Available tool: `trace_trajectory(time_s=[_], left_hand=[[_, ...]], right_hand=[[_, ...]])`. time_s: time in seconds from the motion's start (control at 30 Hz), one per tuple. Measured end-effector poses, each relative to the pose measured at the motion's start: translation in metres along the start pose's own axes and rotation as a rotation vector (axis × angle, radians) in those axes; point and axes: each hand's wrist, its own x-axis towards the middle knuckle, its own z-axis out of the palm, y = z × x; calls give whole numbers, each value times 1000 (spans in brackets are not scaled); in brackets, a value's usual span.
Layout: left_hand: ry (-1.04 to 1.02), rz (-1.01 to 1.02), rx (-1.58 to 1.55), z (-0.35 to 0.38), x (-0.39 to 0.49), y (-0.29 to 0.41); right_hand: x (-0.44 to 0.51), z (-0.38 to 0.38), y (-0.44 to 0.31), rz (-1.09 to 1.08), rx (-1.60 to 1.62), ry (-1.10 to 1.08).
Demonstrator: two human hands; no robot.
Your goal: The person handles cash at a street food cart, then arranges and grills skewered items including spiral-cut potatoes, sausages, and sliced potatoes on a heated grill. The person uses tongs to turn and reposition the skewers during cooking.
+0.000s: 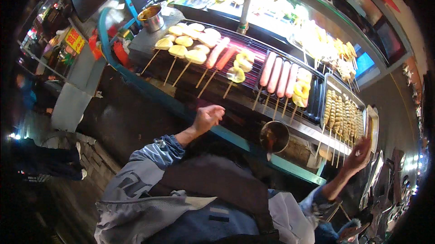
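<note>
My left hand (209,117) hangs before the front edge of a barbecue grill (251,45), its fingers curled and nothing plainly seen in them. On the grill lie skewers of pale round slices (195,56), two sausage skewers (225,58) and a skewer of ring-shaped pieces (236,74). Four more sausages (281,77) rest in a black tray (316,99) beside them. Over on the right, my right hand (359,154) is at the edge of a metal tray (328,81) of spiral-cut skewers (341,115); a thin dark handle or stick seems to rise from it, its grip unclear.
A pot of sauce with a brush (274,137) sits at the cart's front edge. Another metal pot (151,18) stands at the grill's left end. Behind a post (249,1), brightly lit skewers (282,9) fill a display. A teal rail (159,96) borders the cart. Someone in dark clothes (51,159) is at far left.
</note>
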Motion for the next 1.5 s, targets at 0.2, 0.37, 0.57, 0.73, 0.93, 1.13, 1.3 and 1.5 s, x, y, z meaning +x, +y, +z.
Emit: trace_trajectory(time_s=[0.2,0.37,0.57,0.73,0.93,1.13,1.3,1.5], left_hand=[[-254,312,259,-45,-21,38],[-315,347,265,-121,-25,52],[-266,380,236,-199,-25,58],[-198,283,220,-227,-22,60],[-99,346,277,-196,-7,77],[-26,496,562,-139,36,91],[-52,226,963,-108,68,84],[-14,255,759,-102,73,73]], right_hand=[[-113,69,-275,383,957,-458],[-145,130,-415,486,827,-871],[-139,165,-480,240,502,-702],[-136,185,-489,250,281,-722],[-143,215,-478,327,479,-864],[-146,215,-467,550,657,-900],[-147,208,-464,496,690,-850],[-148,201,-456,487,709,-928]])
